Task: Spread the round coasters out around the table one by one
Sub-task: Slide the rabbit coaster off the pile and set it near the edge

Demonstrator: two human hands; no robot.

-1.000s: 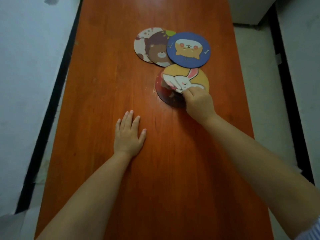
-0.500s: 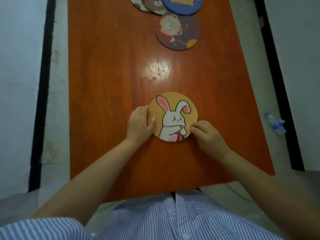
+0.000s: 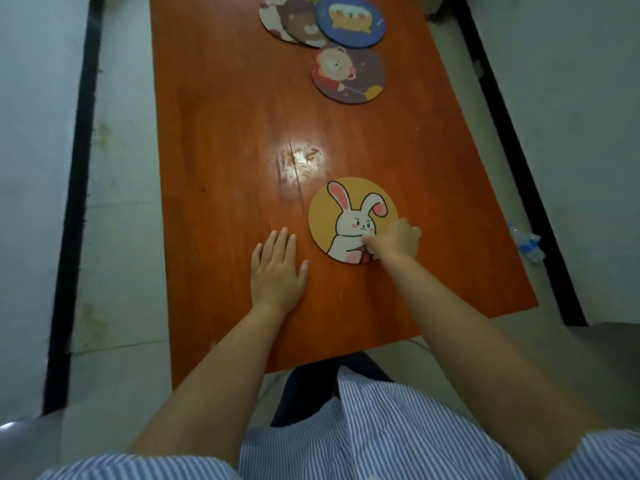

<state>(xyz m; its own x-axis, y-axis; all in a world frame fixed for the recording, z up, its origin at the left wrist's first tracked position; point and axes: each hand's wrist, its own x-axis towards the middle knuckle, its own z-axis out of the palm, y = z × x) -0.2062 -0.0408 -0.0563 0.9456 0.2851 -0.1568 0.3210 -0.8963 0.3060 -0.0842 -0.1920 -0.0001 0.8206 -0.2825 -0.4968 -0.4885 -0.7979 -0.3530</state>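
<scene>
A yellow rabbit coaster (image 3: 346, 216) lies flat on the orange table (image 3: 225, 133), near its front edge. My right hand (image 3: 394, 240) rests on the coaster's lower right part, fingers curled on it. My left hand (image 3: 277, 268) lies flat and open on the bare table just left of the coaster, not touching it. Farther back sits a dark purple bear coaster (image 3: 349, 76) on its own. At the far edge a blue coaster (image 3: 349, 20) overlaps a brown bear coaster (image 3: 301, 24) and a white spotted coaster (image 3: 270, 19).
The table is narrow, with pale floor (image 3: 114, 202) and black strips (image 3: 74, 188) on both sides. A plastic bottle (image 3: 526, 242) lies on the floor to the right. A glare patch (image 3: 299, 157) marks the table's middle.
The rabbit coaster came from the far pile to the near end. In the last half second my left hand let go of its left edge and went flat on the table; my right hand stays on it.
</scene>
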